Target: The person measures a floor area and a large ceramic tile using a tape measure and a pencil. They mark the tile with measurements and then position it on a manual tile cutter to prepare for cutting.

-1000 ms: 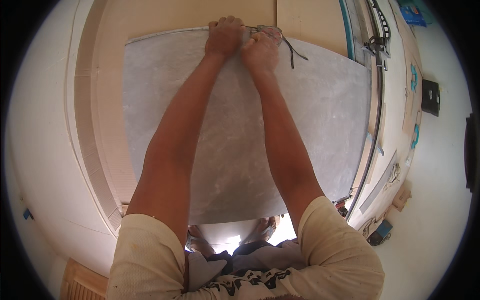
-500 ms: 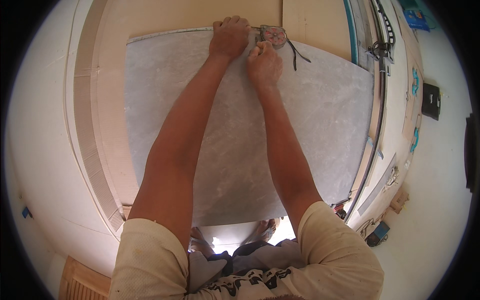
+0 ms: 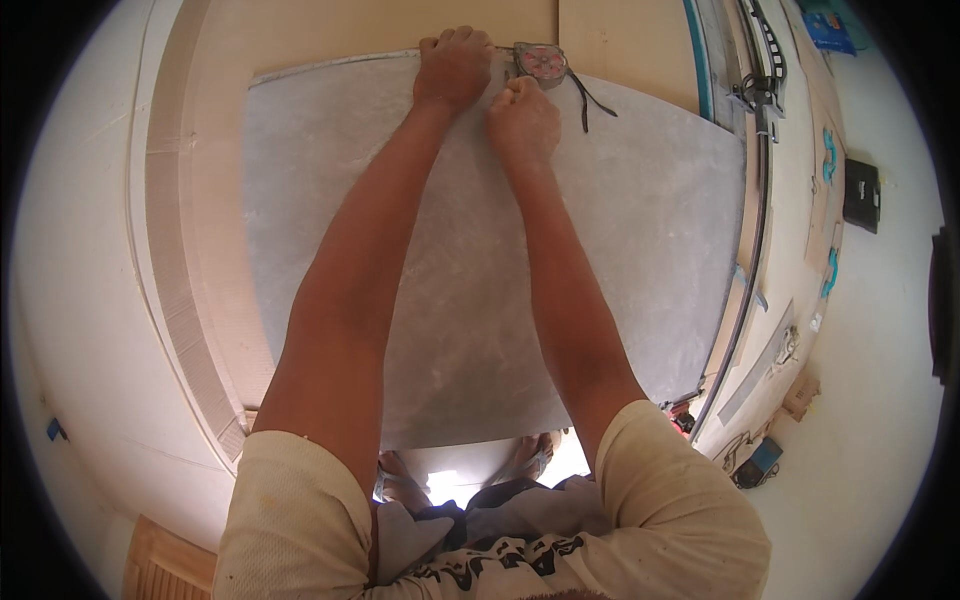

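A large grey tile slab [image 3: 470, 300] lies flat in front of me. Along its far edge runs the pulled-out blade [image 3: 340, 64] of a tape measure [image 3: 541, 63], whose round case with a reddish face rests at the far edge, its black strap trailing right onto the slab. My left hand [image 3: 455, 70] is closed over the blade and the slab's edge, just left of the case. Close beside it, nearer to me, my right hand [image 3: 524, 118] is pinched just below the case. Whatever its fingertips hold is too small to make out.
Cardboard [image 3: 215, 250] shows under the slab's left side. A metal rail [image 3: 762, 200] runs along the right, with teal handles [image 3: 829, 160] beyond it. A black case [image 3: 861, 196] lies farther right. My feet show below the near edge.
The whole view has shifted very slightly. Both hands keep almost the same places at the far edge, and the tape measure stays beside them.
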Demonstrator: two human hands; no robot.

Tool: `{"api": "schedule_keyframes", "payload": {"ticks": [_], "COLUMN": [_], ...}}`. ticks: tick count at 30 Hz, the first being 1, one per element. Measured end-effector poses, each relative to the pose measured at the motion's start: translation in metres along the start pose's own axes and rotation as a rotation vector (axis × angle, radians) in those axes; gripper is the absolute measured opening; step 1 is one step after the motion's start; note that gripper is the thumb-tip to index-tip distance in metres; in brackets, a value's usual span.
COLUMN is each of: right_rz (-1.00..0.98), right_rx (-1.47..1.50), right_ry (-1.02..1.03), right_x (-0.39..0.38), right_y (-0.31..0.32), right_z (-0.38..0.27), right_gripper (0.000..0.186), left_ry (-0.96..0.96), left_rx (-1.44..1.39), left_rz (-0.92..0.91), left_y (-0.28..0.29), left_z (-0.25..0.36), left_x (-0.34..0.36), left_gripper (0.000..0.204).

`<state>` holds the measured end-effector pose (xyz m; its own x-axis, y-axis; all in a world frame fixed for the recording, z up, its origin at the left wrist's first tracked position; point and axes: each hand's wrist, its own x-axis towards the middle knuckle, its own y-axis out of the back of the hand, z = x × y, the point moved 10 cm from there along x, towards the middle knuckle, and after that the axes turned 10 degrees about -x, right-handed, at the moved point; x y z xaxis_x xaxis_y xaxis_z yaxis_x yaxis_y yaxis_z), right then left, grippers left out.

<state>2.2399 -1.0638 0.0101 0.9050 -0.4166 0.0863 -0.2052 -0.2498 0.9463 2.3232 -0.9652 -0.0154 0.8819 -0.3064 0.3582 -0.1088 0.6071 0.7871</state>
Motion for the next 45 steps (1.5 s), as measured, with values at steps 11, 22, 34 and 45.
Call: {"api": "schedule_keyframes", "payload": {"ticks": [11,22,34,45], "right_rz": [0.003,-0.02,0.002,0.038], "right_rx": [0.04,0.043,0.029,0.04], "right_ry": [-0.002,-0.02,-0.02,0.045], "right_x": [-0.003,0.011,0.006,-0.005], "right_y": [0.003,0.004,0.001,-0.001], "right_z": [0.003,-0.002,0.0,0.003], "right_gripper": [0.023,0.023,0.021,0.019], "left_ry": [0.042,0.011,0.006,0.016], "left_rx": [-0.108,-0.035,-0.036,-0.045], "left_rz": [0.024,-0.011,0.036,0.011], "left_y": [0.007,0.003,0.0,0.0], "left_z": [0.005,0.003,0.003,0.0], "left_x": [-0.002,0.0,0.001,0.002], "left_gripper": [0.025,0.025,0.023,0.025]}}
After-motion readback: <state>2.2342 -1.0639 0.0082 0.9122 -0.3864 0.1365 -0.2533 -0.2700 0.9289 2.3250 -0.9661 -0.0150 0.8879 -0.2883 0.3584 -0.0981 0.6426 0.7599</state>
